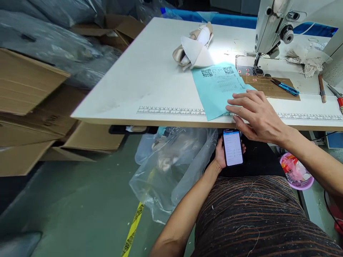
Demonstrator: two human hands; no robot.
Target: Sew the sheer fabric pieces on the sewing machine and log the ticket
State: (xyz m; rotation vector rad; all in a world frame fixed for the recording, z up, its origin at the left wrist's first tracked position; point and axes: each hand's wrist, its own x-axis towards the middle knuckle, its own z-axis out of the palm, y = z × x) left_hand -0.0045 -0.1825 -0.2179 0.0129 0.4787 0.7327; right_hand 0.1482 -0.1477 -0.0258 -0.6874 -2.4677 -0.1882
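Note:
Below the table edge, my left hand (220, 154) is wrapped round a smartphone (233, 148) whose lit screen shows a list or form. My right hand (257, 114) is over the front edge of the white sewing table (128, 82), fingers spread, at the lower right corner of a light blue paper sheet (214, 91). Two QR codes and small print mark that sheet. A bundle of cream and white fabric pieces (197, 50) touches the sheet's top edge. Whether my right fingertips press on the paper, I cannot tell.
A sewing machine (273, 32) stands at the right back. Blue thread snips (285, 86) lie on brown cardboard (261, 85). Red-handled scissors (339, 100) are at the far right. Cardboard boxes (29, 82), a plastic bag (171, 171) and a pink basket (301, 184) surround the table.

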